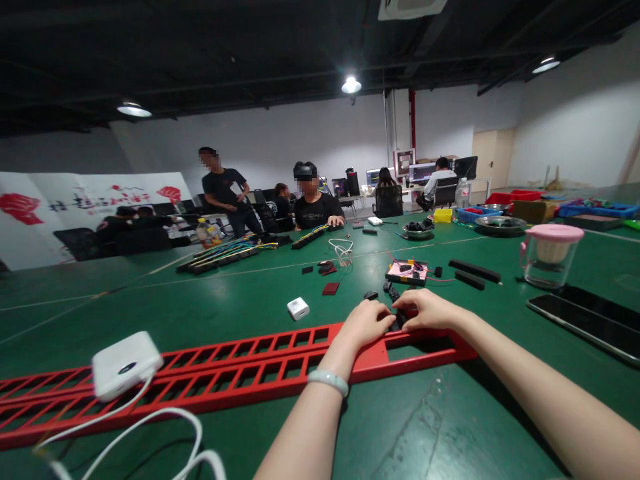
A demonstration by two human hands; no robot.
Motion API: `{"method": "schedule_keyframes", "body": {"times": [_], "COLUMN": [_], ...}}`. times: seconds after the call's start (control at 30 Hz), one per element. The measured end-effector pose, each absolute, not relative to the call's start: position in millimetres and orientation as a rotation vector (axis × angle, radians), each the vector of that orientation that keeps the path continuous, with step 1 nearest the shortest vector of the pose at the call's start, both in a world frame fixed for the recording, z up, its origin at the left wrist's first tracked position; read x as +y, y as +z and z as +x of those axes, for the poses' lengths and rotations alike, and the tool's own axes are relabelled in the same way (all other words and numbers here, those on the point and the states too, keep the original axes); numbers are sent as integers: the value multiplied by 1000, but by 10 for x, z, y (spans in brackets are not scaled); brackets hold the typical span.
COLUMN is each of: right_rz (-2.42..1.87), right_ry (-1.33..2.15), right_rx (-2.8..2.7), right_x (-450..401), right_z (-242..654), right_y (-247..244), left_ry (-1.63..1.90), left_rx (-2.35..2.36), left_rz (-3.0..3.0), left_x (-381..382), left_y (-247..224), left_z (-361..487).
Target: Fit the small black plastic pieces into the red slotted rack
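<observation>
My left hand (pixel 367 323), below a pale bangle (pixel 329 381), pinches a small black part (pixel 397 321) from the left side. From the right, my right hand (pixel 425 309) has its fingers closed on the same black part. Both hands are over the right end of a long red slotted frame (pixel 240 383), and the fingers hide much of the part. Just beyond them lie loose black pieces (pixel 391 291). A shallow tray (pixel 407 271) of small black parts and thin wires sits further back.
A white power bank (pixel 127 365) with a white cable rests on the red frame. Around are a white charger (pixel 299 308), black bars (pixel 474 271), a pink-lidded jug (pixel 549 257) and a phone (pixel 583 327). Across the green table a person (pixel 317 207) sits near bundled wires (pixel 230 255).
</observation>
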State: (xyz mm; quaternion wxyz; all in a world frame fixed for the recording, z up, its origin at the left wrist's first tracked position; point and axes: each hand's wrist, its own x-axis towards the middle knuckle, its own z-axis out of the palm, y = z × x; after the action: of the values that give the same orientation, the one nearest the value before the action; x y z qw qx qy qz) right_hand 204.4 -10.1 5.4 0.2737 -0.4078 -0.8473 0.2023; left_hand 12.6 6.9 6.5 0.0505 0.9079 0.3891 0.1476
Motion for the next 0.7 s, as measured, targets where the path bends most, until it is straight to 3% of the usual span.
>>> {"method": "schedule_keyframes", "body": {"times": [0.7], "right_rz": [-1036], "right_ry": [574], "right_rx": [-2346], "right_x": [-80], "right_z": [2031], "right_y": [66], "left_ry": [472], "left_rx": [1158], "left_rz": [2759], "left_x": [92], "left_y": [47], "left_z": [120]}}
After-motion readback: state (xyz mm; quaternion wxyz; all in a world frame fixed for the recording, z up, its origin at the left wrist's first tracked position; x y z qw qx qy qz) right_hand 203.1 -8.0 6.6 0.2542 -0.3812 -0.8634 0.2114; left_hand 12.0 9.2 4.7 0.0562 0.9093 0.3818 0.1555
